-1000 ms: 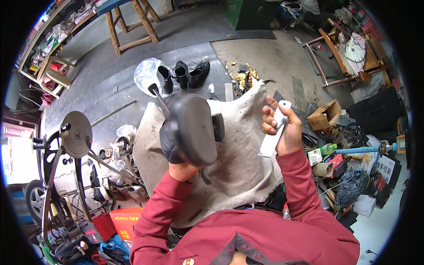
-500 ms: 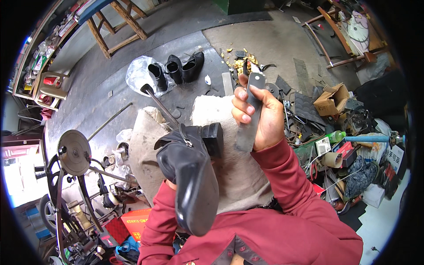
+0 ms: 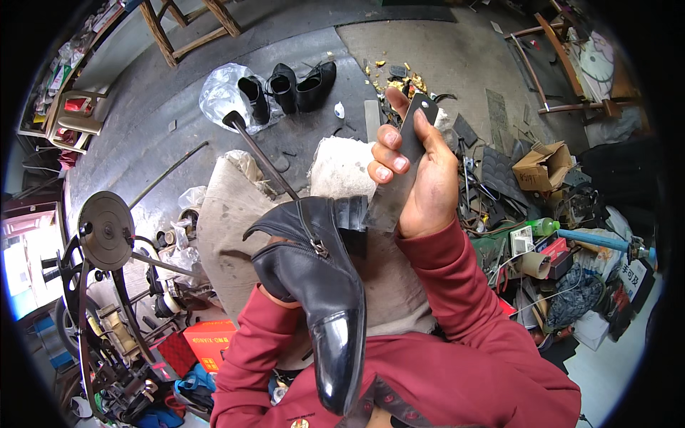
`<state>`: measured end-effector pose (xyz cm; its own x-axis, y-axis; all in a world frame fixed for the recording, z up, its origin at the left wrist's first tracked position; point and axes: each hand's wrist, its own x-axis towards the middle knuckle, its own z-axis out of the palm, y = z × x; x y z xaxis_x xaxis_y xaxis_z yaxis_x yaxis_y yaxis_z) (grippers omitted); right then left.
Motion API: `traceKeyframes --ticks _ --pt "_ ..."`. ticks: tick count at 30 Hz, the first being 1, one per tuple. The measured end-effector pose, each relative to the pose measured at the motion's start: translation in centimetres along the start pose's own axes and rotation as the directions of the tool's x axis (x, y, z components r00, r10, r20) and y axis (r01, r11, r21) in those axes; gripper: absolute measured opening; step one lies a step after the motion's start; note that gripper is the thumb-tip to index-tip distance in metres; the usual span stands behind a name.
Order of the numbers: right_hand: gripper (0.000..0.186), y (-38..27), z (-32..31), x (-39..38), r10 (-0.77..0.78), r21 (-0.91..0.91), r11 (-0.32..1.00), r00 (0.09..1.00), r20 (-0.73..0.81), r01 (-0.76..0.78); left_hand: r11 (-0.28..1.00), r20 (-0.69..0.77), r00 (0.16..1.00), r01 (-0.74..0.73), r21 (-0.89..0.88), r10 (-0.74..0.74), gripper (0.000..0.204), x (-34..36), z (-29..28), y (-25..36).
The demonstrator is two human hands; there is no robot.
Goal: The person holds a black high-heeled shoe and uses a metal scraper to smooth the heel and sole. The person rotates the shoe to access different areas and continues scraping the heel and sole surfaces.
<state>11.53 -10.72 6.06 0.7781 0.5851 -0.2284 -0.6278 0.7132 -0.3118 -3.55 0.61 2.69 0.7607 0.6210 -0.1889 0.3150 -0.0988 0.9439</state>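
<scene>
A black ankle boot (image 3: pixel 335 307) with a side zipper lies tilted over my lap, its toe toward me and its heel (image 3: pixel 351 214) turned right. My left hand (image 3: pixel 278 299) holds it from beneath; only a bit of the wrist shows, the fingers hidden behind the leather. My right hand (image 3: pixel 428 178) grips a flat steel cobbler's knife (image 3: pixel 396 196) with a hole at its upper end. The knife's lower end is at the heel's edge; whether it touches, I cannot tell. A dark rod (image 3: pixel 264 157) with a flat end reaches the boot's upper from beyond.
A stained cloth apron (image 3: pixel 235 235) covers my lap. Several black shoes (image 3: pixel 284 89) stand ahead on the floor beside a clear plastic bag (image 3: pixel 221 93). On the left is a hand-wheel machine (image 3: pixel 107 232). Tools, scraps and a cardboard box (image 3: pixel 542 165) crowd the right.
The boot has turned so that its zipper side faces up more, its toe further toward me. The knife's lower end has come left to the heel, tilting more.
</scene>
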Motion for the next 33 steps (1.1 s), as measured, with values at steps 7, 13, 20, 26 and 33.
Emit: traceKeyframes --ticks 7,13,20,26,33 --pt "0.042 0.5 0.8 -0.3 -0.025 -0.084 0.996 0.999 -0.033 0.022 0.981 -0.002 0.987 -0.159 0.109 0.160 0.013 0.0 -0.1 -1.1" --pt "0.042 0.6 1.1 -0.2 -0.009 -0.112 0.994 1.000 -0.010 0.008 0.970 0.115 0.993 0.020 -0.244 0.008 0.011 0.0 -0.8 -1.7" --pt "0.040 0.7 1.2 -0.2 -0.025 -0.154 0.988 1.000 0.002 0.025 0.927 0.138 0.959 -0.276 0.255 0.247 0.015 -0.2 -1.4 -3.7" --pt "0.037 1.0 0.9 -0.1 0.002 -0.147 0.989 1.000 0.011 -0.001 0.967 0.005 0.999 -0.039 -0.253 0.042 0.014 -0.2 -0.7 -5.1" --pt "0.028 1.6 0.4 2.2 -0.005 -0.057 0.998 1.000 0.002 0.005 0.541 0.666 0.737 0.514 -0.665 0.118 0.033 2.0 -4.3 -7.2"
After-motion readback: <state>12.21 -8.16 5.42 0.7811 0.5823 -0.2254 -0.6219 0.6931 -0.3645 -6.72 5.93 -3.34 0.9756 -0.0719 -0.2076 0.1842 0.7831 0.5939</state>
